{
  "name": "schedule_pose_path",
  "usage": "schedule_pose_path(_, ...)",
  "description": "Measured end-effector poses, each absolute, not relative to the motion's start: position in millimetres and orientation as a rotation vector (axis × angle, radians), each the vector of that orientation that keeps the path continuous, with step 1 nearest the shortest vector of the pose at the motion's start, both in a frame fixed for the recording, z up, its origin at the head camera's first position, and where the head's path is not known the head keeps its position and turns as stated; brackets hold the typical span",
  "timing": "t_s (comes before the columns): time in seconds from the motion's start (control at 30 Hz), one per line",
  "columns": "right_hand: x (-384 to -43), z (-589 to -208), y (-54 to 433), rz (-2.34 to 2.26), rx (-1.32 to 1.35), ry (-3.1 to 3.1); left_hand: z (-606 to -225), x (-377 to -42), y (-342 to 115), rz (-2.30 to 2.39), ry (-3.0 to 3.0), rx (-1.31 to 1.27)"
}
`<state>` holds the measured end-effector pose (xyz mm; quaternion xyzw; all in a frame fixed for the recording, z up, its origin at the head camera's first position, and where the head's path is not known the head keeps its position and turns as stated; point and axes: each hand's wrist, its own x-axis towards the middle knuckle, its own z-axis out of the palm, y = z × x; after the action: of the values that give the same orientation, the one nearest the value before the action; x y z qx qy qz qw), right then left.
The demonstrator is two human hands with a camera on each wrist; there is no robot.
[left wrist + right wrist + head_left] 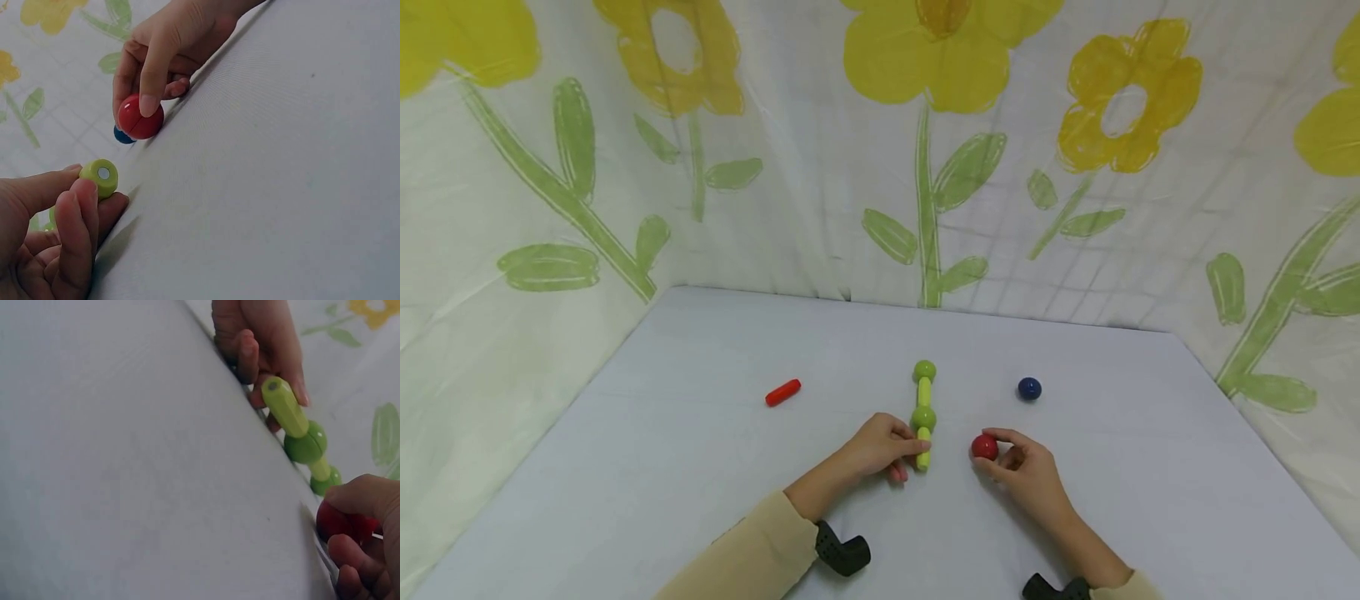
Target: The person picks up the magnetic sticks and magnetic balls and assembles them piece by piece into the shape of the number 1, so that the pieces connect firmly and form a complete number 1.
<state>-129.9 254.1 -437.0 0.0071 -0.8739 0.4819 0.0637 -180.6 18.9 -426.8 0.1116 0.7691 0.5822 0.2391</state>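
Two green balls and two yellow-green rods stand joined end to end as a chain [924,392] on the table. The left hand [880,448] pinches the near rod [286,407] between thumb and fingers. A pale round disc shows in that rod's end face in the left wrist view. To the right of the chain, the right hand [1022,473] grips a red ball [985,447] with thumb and fingertips. A gap separates the red ball from the near rod [100,178]. In the right wrist view the thumb and fingers partly hide the red ball [331,520].
A red rod [783,392] lies left of the chain. Beyond the right hand sits a blue ball [1029,388]. The white table [700,350] ends at a hanging cloth [805,208] painted with yellow flowers. Black wrist devices [844,552] are worn at both sleeves.
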Motion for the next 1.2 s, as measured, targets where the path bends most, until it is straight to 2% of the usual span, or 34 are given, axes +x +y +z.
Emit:
schedule_pose_path(0.67,-121,-440,225,1.516,0.283,-2.597,-428,-192,22,1.609,2.085,0.284)
schedule_pose_path(1.2,-113,-448,204,1.498,0.677,-2.502,-430,-194,24,1.612,2.079,0.305)
